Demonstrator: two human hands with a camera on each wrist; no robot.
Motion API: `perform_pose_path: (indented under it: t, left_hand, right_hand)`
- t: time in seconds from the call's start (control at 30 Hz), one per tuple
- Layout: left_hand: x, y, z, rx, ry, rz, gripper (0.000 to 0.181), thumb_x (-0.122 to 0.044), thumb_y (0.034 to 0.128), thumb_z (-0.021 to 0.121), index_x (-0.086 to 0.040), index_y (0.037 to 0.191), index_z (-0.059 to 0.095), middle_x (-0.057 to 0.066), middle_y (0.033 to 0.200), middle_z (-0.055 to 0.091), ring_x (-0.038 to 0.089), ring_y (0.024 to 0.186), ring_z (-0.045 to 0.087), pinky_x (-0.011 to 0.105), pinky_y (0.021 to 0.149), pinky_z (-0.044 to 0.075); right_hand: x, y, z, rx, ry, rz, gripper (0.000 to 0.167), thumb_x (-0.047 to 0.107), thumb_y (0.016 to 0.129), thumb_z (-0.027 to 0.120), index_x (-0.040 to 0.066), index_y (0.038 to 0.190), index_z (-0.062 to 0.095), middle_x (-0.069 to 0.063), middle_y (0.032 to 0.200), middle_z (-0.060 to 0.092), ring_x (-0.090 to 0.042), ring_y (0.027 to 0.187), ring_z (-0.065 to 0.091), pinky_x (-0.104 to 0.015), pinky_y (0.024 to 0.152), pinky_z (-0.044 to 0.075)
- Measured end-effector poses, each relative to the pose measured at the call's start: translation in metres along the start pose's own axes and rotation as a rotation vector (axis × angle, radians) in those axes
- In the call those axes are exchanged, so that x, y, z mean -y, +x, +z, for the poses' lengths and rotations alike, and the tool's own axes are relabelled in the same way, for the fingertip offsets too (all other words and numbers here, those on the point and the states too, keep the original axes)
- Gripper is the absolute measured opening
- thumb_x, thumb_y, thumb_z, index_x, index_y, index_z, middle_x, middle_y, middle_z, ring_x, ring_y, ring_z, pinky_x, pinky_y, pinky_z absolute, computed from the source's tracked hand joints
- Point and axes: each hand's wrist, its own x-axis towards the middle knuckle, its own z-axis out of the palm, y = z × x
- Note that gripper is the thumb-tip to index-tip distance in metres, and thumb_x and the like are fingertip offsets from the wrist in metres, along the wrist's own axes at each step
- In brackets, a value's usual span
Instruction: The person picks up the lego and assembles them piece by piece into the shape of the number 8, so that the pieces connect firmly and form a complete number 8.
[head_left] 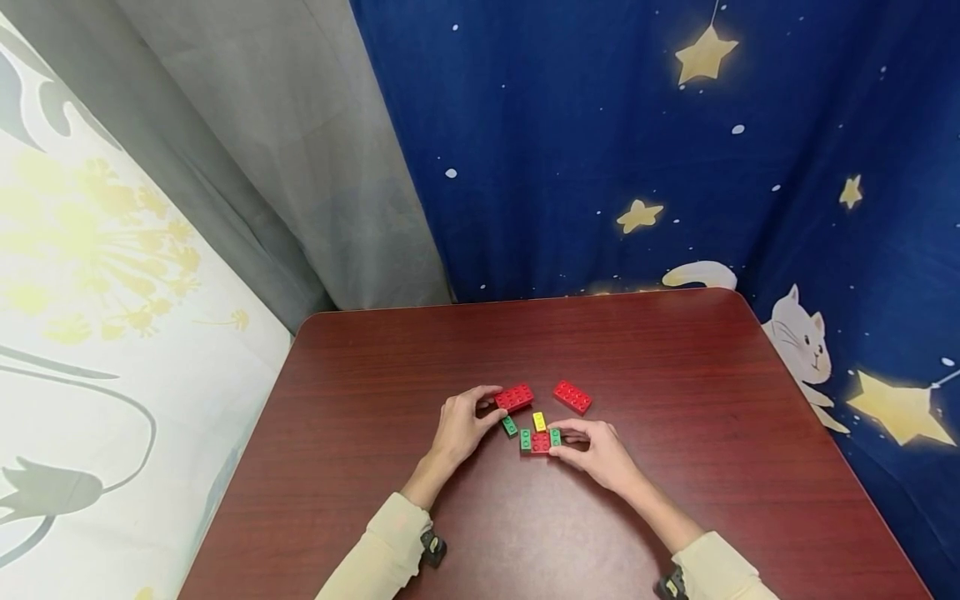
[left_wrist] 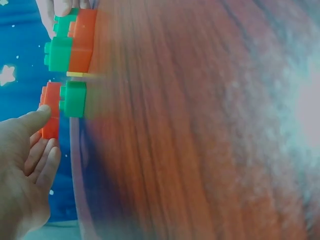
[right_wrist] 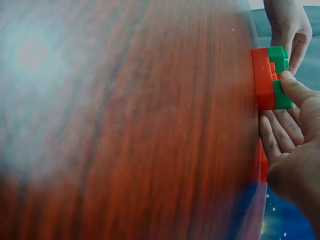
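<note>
My left hand point(head_left: 461, 423) grips a red brick point(head_left: 514, 397) between thumb and fingers; the left wrist view shows this brick point(left_wrist: 51, 125) raised off the table. Just below it lies a loose small green brick point(head_left: 509, 426). My right hand point(head_left: 600, 452) pinches the right end of a build, a red brick point(head_left: 540, 442) with one green brick point(head_left: 526, 440) on its left end and another green brick point(head_left: 555, 437) on its right end. Red studs show between the two green ones. Close behind the build is a small yellow brick point(head_left: 539, 422).
Another red brick point(head_left: 572, 397) lies farther back to the right. The brown table point(head_left: 360, 400) ends at a rounded far edge, with a blue star-patterned curtain point(head_left: 570, 150) and a grey curtain point(head_left: 300, 150) behind it.
</note>
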Motion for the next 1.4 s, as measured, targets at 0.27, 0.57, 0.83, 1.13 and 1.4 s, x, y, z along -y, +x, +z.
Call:
perform_pose_path:
  t: [0.27,0.57,0.83,1.13,1.4]
  left_hand:
    - [-0.012,-0.004,-0.004,0.009,-0.013,0.076,0.039,-0.026,0.0901,0.088,-0.016,0.126,0.078,0.002,0.114,0.079,0.013,0.098,0.076,0.039,0.085,0.061]
    - [-0.024,-0.011,-0.005,0.081,-0.080,0.111,0.039,-0.025,0.0916,0.087,-0.015,0.128,0.077,0.002,0.121,0.077,0.012,0.103,0.076,0.033,0.088,0.061]
    - [-0.027,-0.018,-0.002,0.119,-0.151,0.164,0.039,-0.021,0.0917,0.086,-0.011,0.128,0.076,0.004,0.119,0.078,0.019,0.101,0.077,0.037,0.088,0.062]
    - [-0.027,-0.022,0.000,0.154,-0.179,0.182,0.039,-0.020,0.0907,0.087,-0.012,0.127,0.076,0.001,0.119,0.077,0.018,0.098,0.077,0.038,0.086,0.063]
    - [-0.027,-0.024,0.001,0.171,-0.166,0.184,0.039,-0.021,0.0911,0.087,-0.015,0.128,0.077,-0.001,0.119,0.077,0.014,0.098,0.076,0.038,0.086,0.062]
  right_hand:
    - [0.001,0.000,-0.001,0.013,0.013,0.008,0.035,0.013,0.087,0.090,0.004,0.120,0.079,-0.008,0.104,0.080,-0.020,0.093,0.078,-0.029,0.080,0.062]
    - [0.000,0.001,-0.001,0.012,0.035,-0.006,0.036,0.013,0.087,0.090,0.002,0.119,0.078,-0.010,0.107,0.080,-0.021,0.096,0.078,-0.029,0.082,0.062]
    - [-0.002,-0.001,-0.001,-0.005,0.015,0.001,0.038,0.013,0.086,0.090,-0.003,0.118,0.077,-0.014,0.105,0.079,-0.022,0.093,0.078,-0.030,0.080,0.063]
    - [-0.002,-0.001,-0.001,0.006,0.039,0.017,0.039,0.014,0.087,0.090,-0.004,0.119,0.076,-0.015,0.108,0.079,-0.029,0.097,0.078,-0.038,0.084,0.063]
    - [-0.002,-0.001,-0.001,0.000,0.024,0.018,0.042,0.016,0.087,0.091,-0.004,0.120,0.076,-0.014,0.109,0.079,-0.025,0.098,0.078,-0.035,0.084,0.063]
